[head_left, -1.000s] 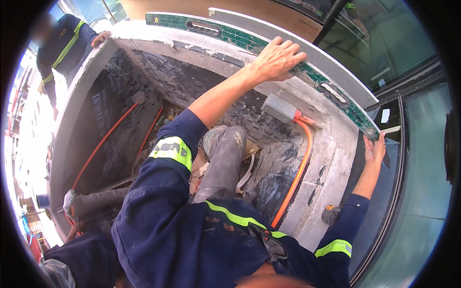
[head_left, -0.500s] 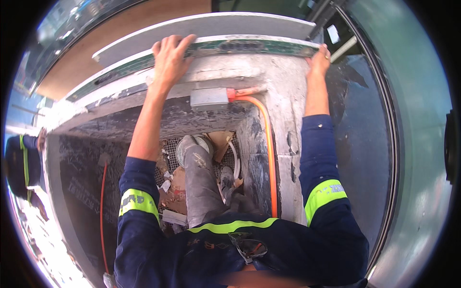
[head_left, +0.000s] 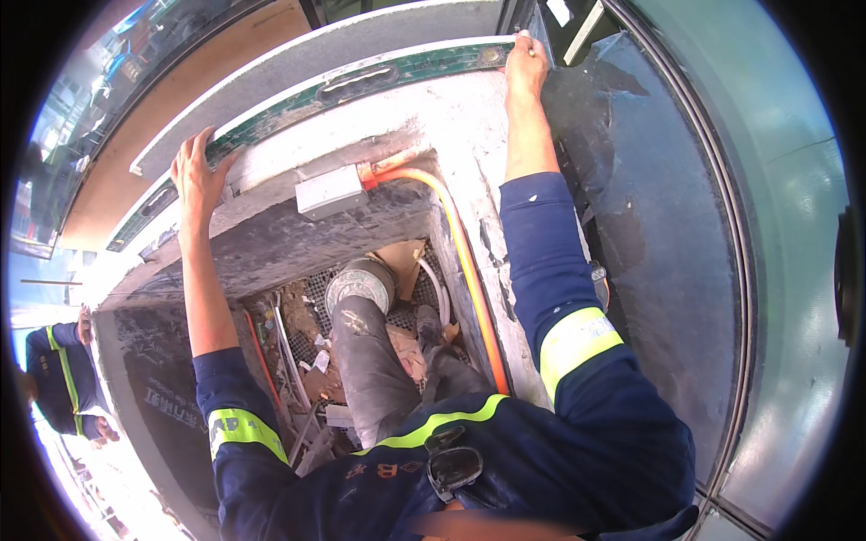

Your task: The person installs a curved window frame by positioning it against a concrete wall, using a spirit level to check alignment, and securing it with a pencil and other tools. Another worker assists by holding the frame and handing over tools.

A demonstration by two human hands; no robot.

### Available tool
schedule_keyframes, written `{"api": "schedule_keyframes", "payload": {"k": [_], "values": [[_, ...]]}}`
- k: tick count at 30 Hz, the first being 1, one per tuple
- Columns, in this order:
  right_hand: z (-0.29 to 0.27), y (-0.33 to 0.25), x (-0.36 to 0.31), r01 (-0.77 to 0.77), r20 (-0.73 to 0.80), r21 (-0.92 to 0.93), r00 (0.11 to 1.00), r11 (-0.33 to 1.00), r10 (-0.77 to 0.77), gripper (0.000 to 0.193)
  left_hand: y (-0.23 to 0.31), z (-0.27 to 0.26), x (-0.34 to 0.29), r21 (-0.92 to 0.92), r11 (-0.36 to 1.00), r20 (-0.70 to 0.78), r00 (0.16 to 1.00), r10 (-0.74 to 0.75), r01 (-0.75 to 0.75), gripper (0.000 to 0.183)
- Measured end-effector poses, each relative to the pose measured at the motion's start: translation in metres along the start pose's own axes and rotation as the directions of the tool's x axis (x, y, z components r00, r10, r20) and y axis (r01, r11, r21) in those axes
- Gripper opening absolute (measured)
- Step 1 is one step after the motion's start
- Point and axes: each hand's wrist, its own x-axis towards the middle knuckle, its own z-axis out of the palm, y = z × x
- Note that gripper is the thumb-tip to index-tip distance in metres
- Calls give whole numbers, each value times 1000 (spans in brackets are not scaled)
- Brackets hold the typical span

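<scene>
A long green spirit level (head_left: 289, 108) with pale edges and oval handle slots lies along the top of the rough, whitish wall ledge (head_left: 397, 106) in front of me. My left hand (head_left: 197, 176) is closed over its left part, fingers over the far edge and thumb on the near side. At its right end, my right hand (head_left: 526, 70) grips the tip with bent fingers. Just behind the level runs a grey slab (head_left: 334, 50) with a pale top edge. Both arms are stretched far forward.
A grey junction box (head_left: 332, 191) with an orange conduit (head_left: 465, 261) is fixed below the ledge. My foot is on an upturned round bucket (head_left: 363, 281) amid debris in the pit. Dark glass panelling (head_left: 654, 234) stands at right. Another person (head_left: 61, 370) is at far left.
My left hand has slid left along the level, uncovering a handle slot. My right hand stays at its right end. The view has shifted, so the ledge and box sit further left.
</scene>
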Motion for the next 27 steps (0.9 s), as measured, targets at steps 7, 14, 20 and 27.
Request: {"api": "schedule_keyframes", "payload": {"k": [7,14,20,27], "values": [[7,-11,-15,18,-216,24,976,1000,-12,47,-37,10,-38,75,990,-154,982,-107,119,63],[3,-3,-4,31,-147,105,989,994,-15,40,-34,12,-29,-15,996,-79,993,-84,83,82],[-6,-1,-3,-105,-143,97,983,990,119,34,-36,15,-9,-175,978,139,986,-91,115,78],[-19,-7,-3,-225,-46,339,966,913,255,29,-45,11,-5,-114,982,71,985,160,-151,57]]}}
